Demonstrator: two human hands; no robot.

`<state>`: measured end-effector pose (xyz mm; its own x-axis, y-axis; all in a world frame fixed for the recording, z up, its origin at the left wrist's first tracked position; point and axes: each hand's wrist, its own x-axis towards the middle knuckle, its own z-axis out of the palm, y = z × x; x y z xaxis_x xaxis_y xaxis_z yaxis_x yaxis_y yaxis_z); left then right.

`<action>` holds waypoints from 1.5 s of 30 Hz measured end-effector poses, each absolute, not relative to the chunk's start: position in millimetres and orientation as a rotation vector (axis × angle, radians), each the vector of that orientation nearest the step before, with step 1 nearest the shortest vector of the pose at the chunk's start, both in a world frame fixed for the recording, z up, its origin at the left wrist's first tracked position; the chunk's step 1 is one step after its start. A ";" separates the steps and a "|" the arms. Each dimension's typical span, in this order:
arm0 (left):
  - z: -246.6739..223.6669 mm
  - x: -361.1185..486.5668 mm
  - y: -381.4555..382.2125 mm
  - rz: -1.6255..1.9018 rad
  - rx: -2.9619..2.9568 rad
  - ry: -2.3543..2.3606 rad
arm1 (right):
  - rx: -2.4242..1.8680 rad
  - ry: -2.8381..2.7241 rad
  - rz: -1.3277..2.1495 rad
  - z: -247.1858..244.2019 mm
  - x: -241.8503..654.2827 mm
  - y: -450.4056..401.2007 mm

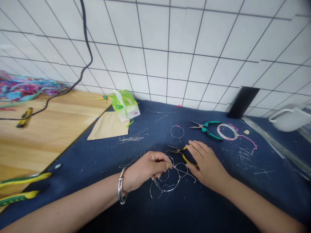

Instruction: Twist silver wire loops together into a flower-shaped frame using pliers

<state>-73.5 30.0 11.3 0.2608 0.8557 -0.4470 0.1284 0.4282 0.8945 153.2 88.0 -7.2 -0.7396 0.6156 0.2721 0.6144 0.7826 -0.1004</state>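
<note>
My left hand (152, 166), a silver bangle at its wrist, pinches a wire frame (173, 187) between thumb and fingers. Thin silver wire forms this piece: a large ring with smaller loops round it, loose wire ends and small pink spots at the joins. To its right, my right hand (206, 163) is closed over the yellow handles of needle-nose pliers (179, 150), which lie low at the mat with their jaws pointing left. The palm hides part of the handles. Behind the pliers lies a single wire ring (177, 131) with a pink spot and a short tail.
Teal-handled pliers (206, 128) and a white spool (227, 132) with pink thread lie back right. Cut wire scraps (245, 155) are scattered nearby. Bent wires (133, 137), a paper bag (109, 126) and a green tissue pack (125, 103) sit left. A white mug (290, 119) stands far right.
</note>
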 end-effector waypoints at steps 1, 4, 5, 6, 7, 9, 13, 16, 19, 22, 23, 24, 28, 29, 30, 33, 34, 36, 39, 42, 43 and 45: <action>10.5 -73.5 30.2 0.629 1.046 1.233 | -0.978 -2.742 -0.022 -9.3 151.6 88.9; 8.1 -73.5 30.1 0.617 1.075 1.255 | -1.010 -2.817 -0.086 -11.7 147.3 88.3; 7.6 -73.3 29.9 0.614 1.082 1.262 | -1.027 -2.815 -0.101 -11.0 146.0 87.5; 7.3 -73.2 29.6 0.612 1.088 1.270 | -1.049 -2.811 -0.109 -9.9 144.9 86.6; 7.2 -73.0 29.3 0.611 1.094 1.277 | -1.080 -2.804 -0.112 -8.6 144.0 85.8; 7.4 -72.6 28.9 0.610 1.105 1.288 | -1.138 -2.798 -0.102 -6.6 143.2 85.0; 7.0 -73.2 29.2 0.604 1.118 1.287 | -1.197 -2.780 -0.037 -5.4 148.1 87.1; 5.1 -74.7 29.4 0.605 1.110 1.277 | -1.156 -2.755 0.115 1.2 155.3 90.1; 4.2 -76.0 29.5 0.612 1.091 1.270 | -1.002 -2.818 0.116 15.4 160.5 91.3; 6.0 -77.5 30.3 0.603 1.072 1.242 | -0.781 -2.891 -0.044 27.0 162.9 90.9; 6.9 -78.2 30.7 0.602 1.062 1.213 | -0.704 -2.894 -0.107 28.8 163.5 90.9; 7.8 -79.0 31.2 0.609 1.050 1.183 | -0.633 -2.892 -0.168 29.4 164.3 91.2; 8.8 -82.4 32.8 0.651 1.009 1.084 | -0.460 -2.877 -0.325 27.5 168.6 94.3; 8.3 -83.1 33.0 0.656 1.004 1.072 | -0.450 -2.879 -0.339 27.5 169.8 95.4; 7.7 -83.6 33.2 0.658 0.999 1.064 | -0.449 -2.884 -0.343 28.0 171.0 96.3; 6.3 -84.4 33.5 0.668 0.980 1.061 | -0.468 -2.898 -0.314 31.4 174.0 98.0; 6.2 -84.4 33.5 0.674 0.973 1.062 | -0.465 -2.903 -0.299 32.5 174.6 98.1; 6.7 -84.1 33.5 0.679 0.965 1.066 | -0.433 -2.907 -0.276 33.2 174.5 97.6; 8.3 -83.3 33.2 0.666 0.975 1.072 | -0.407 -2.895 -0.281 30.4 172.2 95.1; 8.8 -82.5 32.5 0.645 1.003 1.084 | -0.455 -2.868 -0.312 26.5 169.2 91.8; 8.7 -82.3 32.3 0.640 1.012 1.087 | -0.475 -2.866 -0.318 25.7 168.5 90.8; 8.3 -82.0 31.9 0.637 1.026 1.094 | -0.504 -2.868 -0.315 25.3 167.3 88.7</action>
<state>-82.0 31.9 8.3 0.3610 0.8380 -0.4093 0.0570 0.4182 0.9066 167.3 88.7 25.3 -0.9189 0.3102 0.2436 0.3557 0.9187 0.1719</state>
